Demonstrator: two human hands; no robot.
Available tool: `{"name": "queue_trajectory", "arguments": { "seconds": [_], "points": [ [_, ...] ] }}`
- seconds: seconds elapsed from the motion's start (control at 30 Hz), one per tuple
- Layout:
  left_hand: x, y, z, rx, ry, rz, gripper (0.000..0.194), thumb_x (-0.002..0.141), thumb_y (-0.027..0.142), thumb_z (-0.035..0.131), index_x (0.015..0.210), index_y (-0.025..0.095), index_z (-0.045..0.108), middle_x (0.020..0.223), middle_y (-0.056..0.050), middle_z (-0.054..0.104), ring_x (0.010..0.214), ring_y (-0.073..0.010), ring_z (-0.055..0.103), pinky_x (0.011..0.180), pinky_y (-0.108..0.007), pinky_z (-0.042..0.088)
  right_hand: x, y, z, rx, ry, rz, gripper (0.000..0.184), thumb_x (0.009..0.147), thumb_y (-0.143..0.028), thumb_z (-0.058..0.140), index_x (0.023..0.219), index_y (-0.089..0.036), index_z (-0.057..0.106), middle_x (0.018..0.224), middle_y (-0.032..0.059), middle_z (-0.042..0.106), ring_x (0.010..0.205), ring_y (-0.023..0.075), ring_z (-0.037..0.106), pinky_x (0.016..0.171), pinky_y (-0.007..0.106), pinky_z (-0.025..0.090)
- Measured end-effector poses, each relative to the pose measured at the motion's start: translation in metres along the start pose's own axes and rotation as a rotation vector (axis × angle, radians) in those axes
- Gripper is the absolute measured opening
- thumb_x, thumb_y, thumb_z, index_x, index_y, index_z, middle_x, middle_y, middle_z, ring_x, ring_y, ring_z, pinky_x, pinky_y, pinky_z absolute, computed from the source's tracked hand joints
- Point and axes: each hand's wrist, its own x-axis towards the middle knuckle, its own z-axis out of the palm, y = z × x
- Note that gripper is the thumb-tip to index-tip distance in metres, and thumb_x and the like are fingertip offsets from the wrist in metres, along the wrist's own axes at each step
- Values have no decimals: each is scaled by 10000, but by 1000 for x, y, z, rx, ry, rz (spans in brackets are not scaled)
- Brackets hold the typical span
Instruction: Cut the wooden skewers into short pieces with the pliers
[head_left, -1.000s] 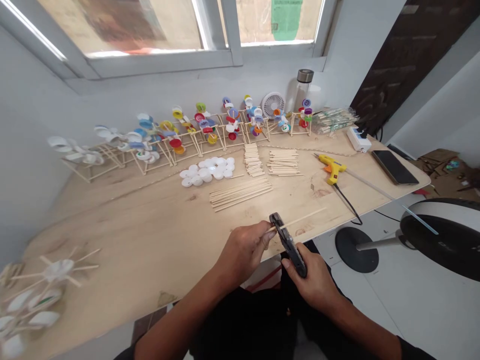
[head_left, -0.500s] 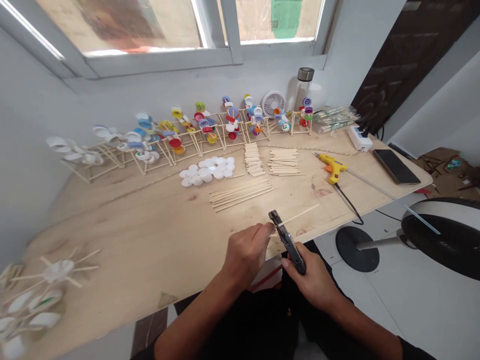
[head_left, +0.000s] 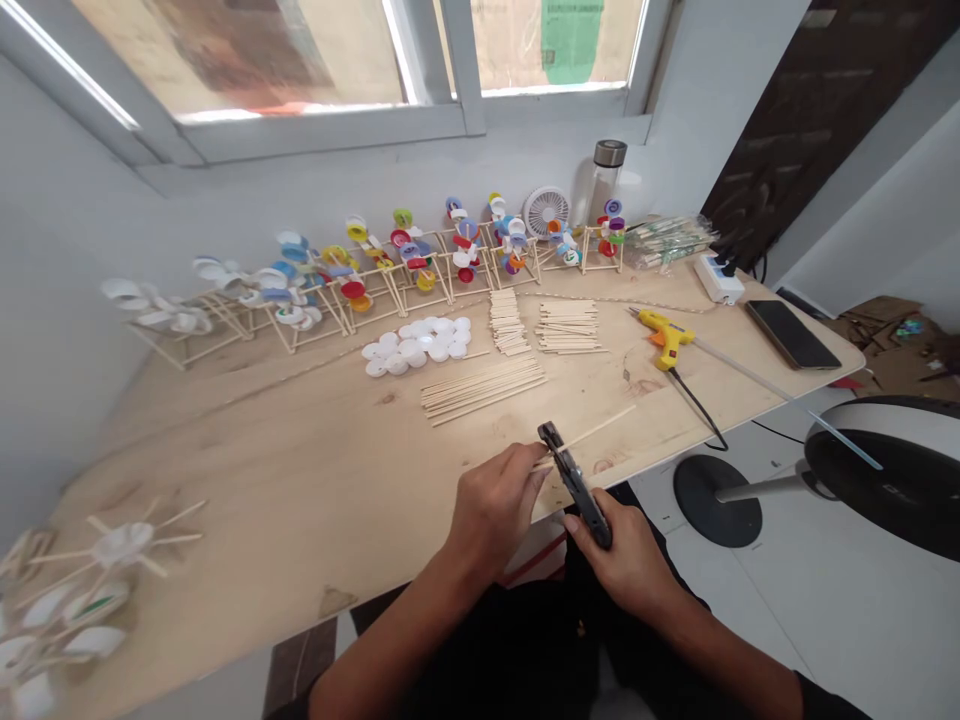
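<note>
At the lower centre of the frame in the head view, the left hand (head_left: 491, 500) has a narrow grip, pinching one end of a thin stick (head_left: 604, 427), while the right hand (head_left: 630, 560) wraps its grip around a dark hand tool (head_left: 576, 488). The stick passes across the tool's jaws, its free end pointing right above the worktop (head_left: 300, 480); it looks uncut, though the contact is too small to tell. Judging by the layout, much is already built: a row of wheeled stick frames (head_left: 415, 262) spans the upper part, with round, glossy plastic caps in many colours on angular wooden supports. A spoked wheel (head_left: 124, 545) lies at lower left, seemingly unfinished. Left unassembled are smooth white discs (head_left: 411, 350), straight pale long sticks (head_left: 484, 390) and two piles of short sticks (head_left: 568, 327), all near the centre. Right of them lies a yellow plastic glue gun (head_left: 664, 338).
</note>
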Motion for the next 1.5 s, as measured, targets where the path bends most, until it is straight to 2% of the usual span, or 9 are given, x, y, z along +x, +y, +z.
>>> {"name": "queue_trajectory", "arguments": {
  "seconds": [0.17,0.43,0.57,0.83,0.93,1.1,1.23,1.4,1.5],
  "points": [
    [-6,-3,9,134,57,101,205,851,121,383,922,155,573,674,-13,620,598,-114,567,547,-204,405,1,-2,-2,50,-33,17,178,807,-359,474,714,-207,469,607,-12,570,562,152,534,531,224,358],
    [8,5,-15,-277,-158,-131,220,874,204,402,726,159,559,591,23,576,513,-73,519,518,-170,391,-3,-2,-8,12,-62,3,145,813,-345,469,783,-204,477,628,-9,578,585,162,548,548,229,365],
    [12,4,-19,-333,-229,-167,249,874,228,411,667,165,536,551,40,560,484,-64,502,498,-161,384,-1,0,-7,-28,-52,2,192,816,-383,468,764,-199,487,616,1,586,574,167,550,547,233,362],
    [-8,-2,9,22,56,-11,182,858,168,397,908,156,571,763,-43,650,679,-134,605,612,-224,447,4,-1,0,32,-58,20,214,825,-396,454,744,-203,495,635,1,591,598,165,551,558,231,364],
    [-6,-2,6,-61,7,-62,187,865,192,390,884,156,573,703,-27,628,619,-119,581,572,-211,428,4,-3,-4,38,-89,28,183,818,-378,464,763,-205,486,659,0,599,619,168,560,566,232,363],
    [8,-3,-13,-338,-194,-203,264,860,249,416,630,162,513,536,38,509,479,-69,458,497,-172,354,3,-2,-8,-34,-94,21,174,814,-373,464,762,-207,466,629,-10,585,581,161,547,535,225,339],
    [12,-4,-17,-372,-270,-222,294,859,274,418,602,159,504,529,41,512,477,-66,445,488,-165,347,2,1,-6,-72,-75,21,213,818,-398,458,754,-197,488,603,1,591,560,166,555,527,230,334],
    [1,-3,0,-95,-52,-82,193,876,237,400,848,156,573,695,-17,618,622,-107,565,581,-198,420,5,1,-2,-6,-44,26,234,826,-405,456,797,-188,537,642,19,616,598,178,573,559,242,366],
    [-4,-3,8,131,45,29,190,878,199,393,878,153,577,671,-24,616,611,-119,572,571,-209,421,6,-1,0,27,-55,37,217,821,-395,470,773,-193,533,623,7,598,602,176,567,561,239,373]
  ]
}}
